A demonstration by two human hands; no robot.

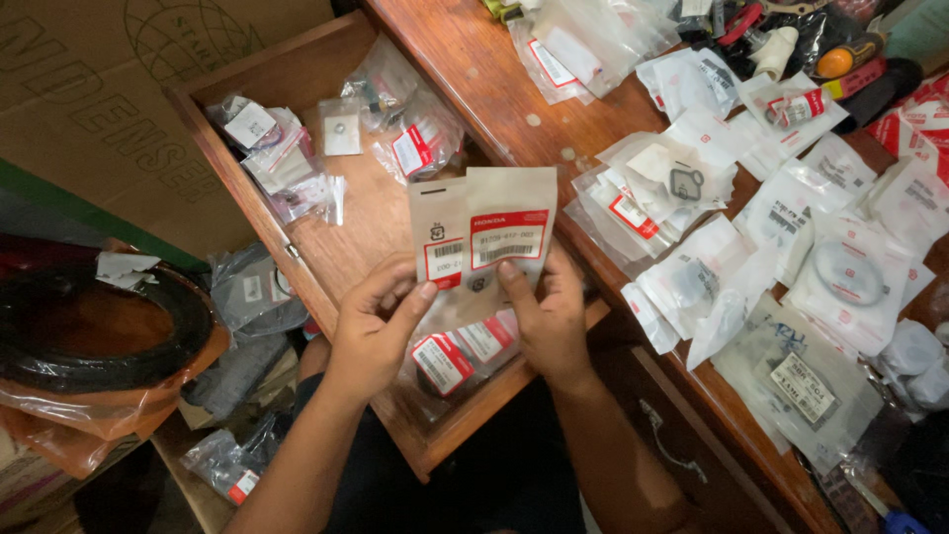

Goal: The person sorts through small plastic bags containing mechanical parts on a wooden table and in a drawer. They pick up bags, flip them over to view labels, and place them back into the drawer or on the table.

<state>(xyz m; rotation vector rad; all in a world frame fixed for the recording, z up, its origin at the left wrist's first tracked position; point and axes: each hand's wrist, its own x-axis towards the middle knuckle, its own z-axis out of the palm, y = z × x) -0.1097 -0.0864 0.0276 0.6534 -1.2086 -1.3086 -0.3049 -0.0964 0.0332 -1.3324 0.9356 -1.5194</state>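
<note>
Two small flat packets are held up side by side over an open wooden drawer (326, 247): the left packet (436, 232) is a narrow, milky plastic pouch with a dark square symbol near its top and a white label edged in red lower down, and the right packet (510, 225) is wider and lies partly over it, with a larger red-framed white label carrying a barcode and a small dark ring-shaped part showing through the plastic just under the label. The left hand (374, 321) pinches the bottom of the left packet, thumb on the front face and fingers curled behind; the right hand (550, 314) pinches the lower edge of the right packet the same way, thumb pressed on the front. Both packets stand upright directly above the two hands, between the thumbs. Just below and between the hands, lower in the drawer, lie two more labelled packets (460, 356). Beyond the fingertips, at the far end of the drawer, is a loose cluster of bagged parts (297, 158), roughly five or six; an exact count is not possible. To the right of the right hand, a wooden table (474, 69) carries many overlapping white pouches (781, 257), too heaped to count. Left of the left hand sits one large black rubber ring (94, 331) in an orange bag.
</note>
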